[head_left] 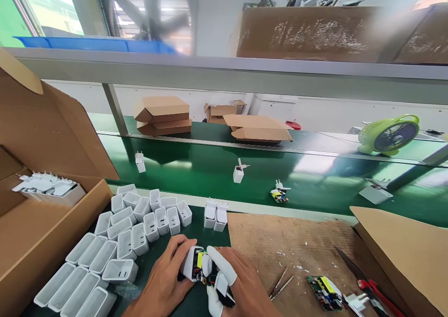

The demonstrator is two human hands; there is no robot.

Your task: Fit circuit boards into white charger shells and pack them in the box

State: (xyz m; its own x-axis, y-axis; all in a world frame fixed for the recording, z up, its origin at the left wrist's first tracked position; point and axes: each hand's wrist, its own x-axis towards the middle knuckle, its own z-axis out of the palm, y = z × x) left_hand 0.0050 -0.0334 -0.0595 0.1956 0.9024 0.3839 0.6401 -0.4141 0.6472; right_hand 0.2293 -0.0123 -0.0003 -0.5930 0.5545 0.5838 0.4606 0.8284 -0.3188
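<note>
My left hand [167, 276] is closed around a white plastic charger housing [189, 263] at the bottom centre. My right hand [241, 279], with white covers on some fingertips, grips a circuit board [200, 261] with a yellow-wrapped part. The board meets the open end of the housing, seemingly partly inside it; the fingers hide the rest. To the left lie several empty white housings [126, 243] in rows. Two white chargers with plug pins [215, 214] stand just beyond my hands.
An open cardboard box [52, 242] holds white chargers at left. On the brown cardboard sheet [280, 242] lie tweezers [280, 283], another circuit board [325, 292] and red-handled pliers [371, 286]. The green conveyor belt [196, 168] carries several charger parts. A green fan [389, 135] stands behind.
</note>
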